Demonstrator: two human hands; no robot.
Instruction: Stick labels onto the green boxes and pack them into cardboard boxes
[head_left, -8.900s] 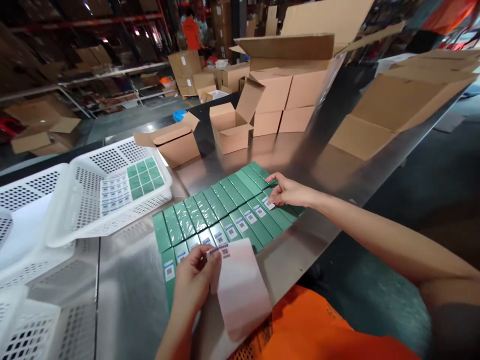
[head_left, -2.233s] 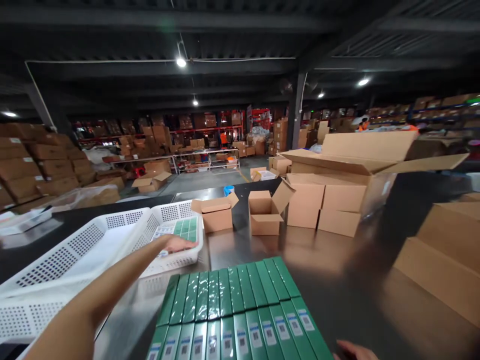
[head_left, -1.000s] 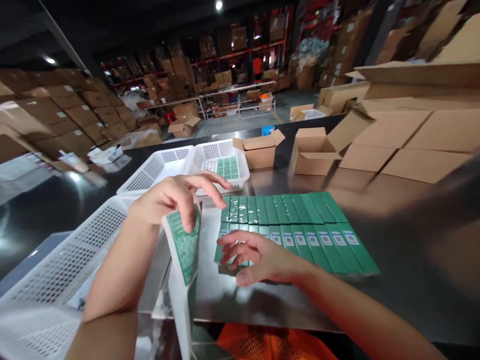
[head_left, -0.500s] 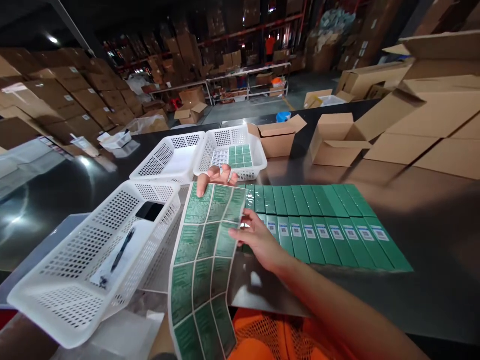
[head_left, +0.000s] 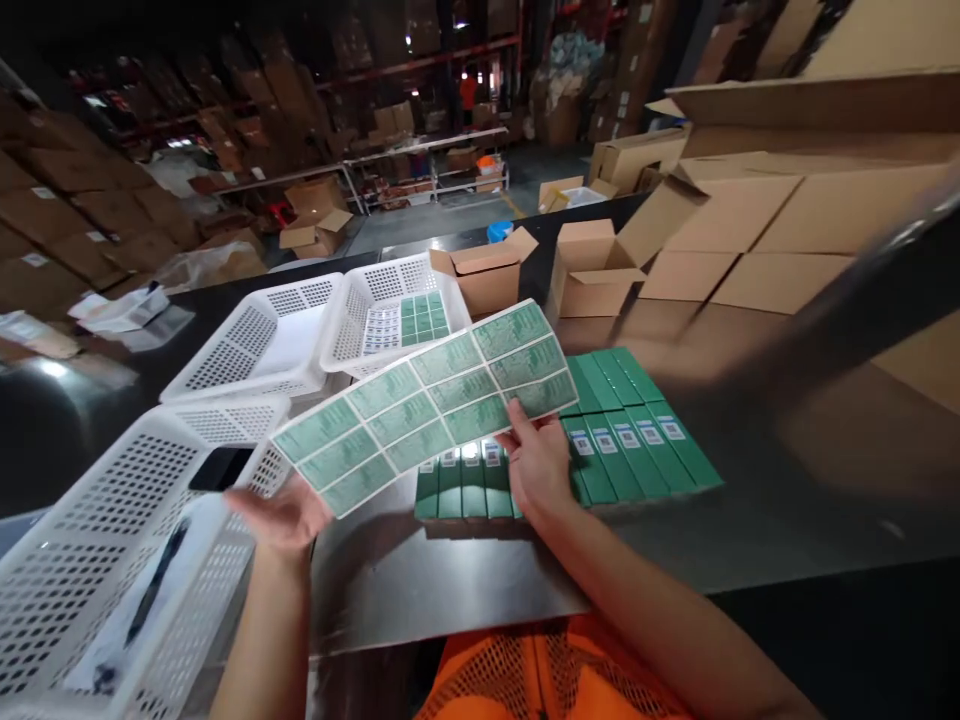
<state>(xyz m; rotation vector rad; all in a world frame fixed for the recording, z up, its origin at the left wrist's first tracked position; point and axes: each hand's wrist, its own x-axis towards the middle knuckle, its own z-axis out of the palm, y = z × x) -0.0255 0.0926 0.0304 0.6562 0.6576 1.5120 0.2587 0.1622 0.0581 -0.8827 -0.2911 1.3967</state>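
A sheet of green stickers (head_left: 409,420) slants across the middle, its right end higher than its left. My right hand (head_left: 541,465) pinches its lower right edge, thumb on top and fingers behind. At the sheet's lower left corner is my left hand (head_left: 281,515), palm up with the thumb stretched out to the left. Its fingertips are partly hidden behind the corner, and no grip shows there. Beneath the sheet and my right hand, green boxes (head_left: 634,455) with small white code labels stand in two rows, partly covered.
On the left, a white basket (head_left: 217,560) holds a black object (head_left: 220,468) and a pen (head_left: 157,580). Behind stand another white basket (head_left: 251,385) and one (head_left: 341,335) with sticker sheets (head_left: 424,318). Open cartons (head_left: 487,285) line the table's back; stacked cartons (head_left: 787,225) rise at right.
The sticker sheet has swung from hanging upright to lying slanted sideways. My left hand has left its top edge and come down to the lower left corner. The view has shifted right.
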